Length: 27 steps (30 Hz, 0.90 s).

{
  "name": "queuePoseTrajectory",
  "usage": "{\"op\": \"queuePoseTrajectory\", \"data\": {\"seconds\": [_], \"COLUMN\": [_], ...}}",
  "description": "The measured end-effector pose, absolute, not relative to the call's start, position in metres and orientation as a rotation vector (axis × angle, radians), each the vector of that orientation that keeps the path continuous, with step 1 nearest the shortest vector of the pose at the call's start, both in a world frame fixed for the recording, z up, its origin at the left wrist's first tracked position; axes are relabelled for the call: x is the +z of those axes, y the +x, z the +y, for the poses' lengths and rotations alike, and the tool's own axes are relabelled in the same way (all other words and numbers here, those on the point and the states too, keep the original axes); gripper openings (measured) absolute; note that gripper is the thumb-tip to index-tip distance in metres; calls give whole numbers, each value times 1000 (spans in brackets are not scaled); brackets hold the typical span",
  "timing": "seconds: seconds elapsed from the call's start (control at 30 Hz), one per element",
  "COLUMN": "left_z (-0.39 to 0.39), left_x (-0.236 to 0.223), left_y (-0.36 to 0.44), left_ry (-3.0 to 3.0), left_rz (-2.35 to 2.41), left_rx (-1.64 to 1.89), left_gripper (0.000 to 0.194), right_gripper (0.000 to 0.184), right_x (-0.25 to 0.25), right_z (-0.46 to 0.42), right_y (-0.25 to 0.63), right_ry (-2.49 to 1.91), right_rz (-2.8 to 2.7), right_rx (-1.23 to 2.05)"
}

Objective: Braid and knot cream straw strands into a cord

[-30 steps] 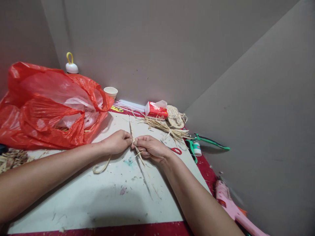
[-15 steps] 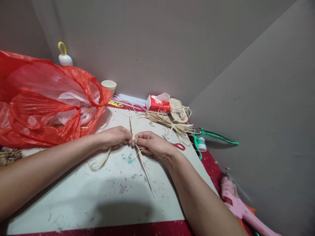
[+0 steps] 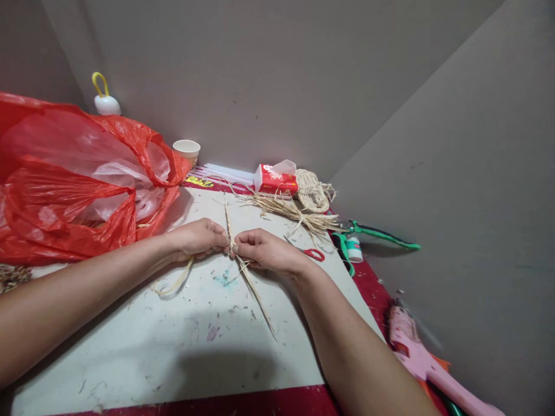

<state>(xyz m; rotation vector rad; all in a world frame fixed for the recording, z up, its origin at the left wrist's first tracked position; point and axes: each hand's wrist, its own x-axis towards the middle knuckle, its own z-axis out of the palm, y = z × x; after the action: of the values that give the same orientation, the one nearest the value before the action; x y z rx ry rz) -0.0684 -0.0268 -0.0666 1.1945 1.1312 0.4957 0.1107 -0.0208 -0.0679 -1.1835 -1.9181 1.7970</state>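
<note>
Both hands meet over the middle of the white board [image 3: 143, 358], pinching a thin braid of pale straw [image 3: 229, 222]. My left hand [image 3: 200, 238] is closed at the braid's left side, and a loose strand loop [image 3: 176, 284] trails below it onto the board. My right hand [image 3: 264, 249] is closed on the same spot from the right, thumb and forefinger together. The braid's narrow end points away toward the wall. Its loose straw ends [image 3: 258, 297] run down toward me. The fingertips partly hide the knot between them.
A red plastic bag [image 3: 87, 190] fills the left. Behind are a paper cup [image 3: 187, 151], tissue pack [image 3: 276, 180], woven straw piece [image 3: 313, 190] and straw bundle [image 3: 295, 212]. To the right lie red-handled scissors [image 3: 313, 254], green-handled pliers [image 3: 381, 234] and a pink glue gun [image 3: 422, 361].
The view has shifted slightly, moving everything a little to the left. Both hands keep their pinch on the braid, and its loose ends lie closer together.
</note>
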Motion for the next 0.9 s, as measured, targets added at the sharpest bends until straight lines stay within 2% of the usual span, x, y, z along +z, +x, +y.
{"op": "queuePoseTrajectory", "data": {"seconds": [0.37,0.73,0.9], "left_z": [-28,-33,-34], "left_x": [-63,-74,-73], "left_y": [-67,-57,-55], "left_ry": [1165,1448,1482], "left_rz": [1123,1280,1319], "left_rx": [488,598,607], "left_gripper": [17,24,24], "right_gripper": [20,24,19], "right_x": [-64,-60,-58], "right_z": [-21,-33,-40], "right_y": [113,101,100], "right_ry": [-1235,-1351,-1480], "right_rz": [-2191,-2409,-2425], "right_rx": [1450,869,689]}}
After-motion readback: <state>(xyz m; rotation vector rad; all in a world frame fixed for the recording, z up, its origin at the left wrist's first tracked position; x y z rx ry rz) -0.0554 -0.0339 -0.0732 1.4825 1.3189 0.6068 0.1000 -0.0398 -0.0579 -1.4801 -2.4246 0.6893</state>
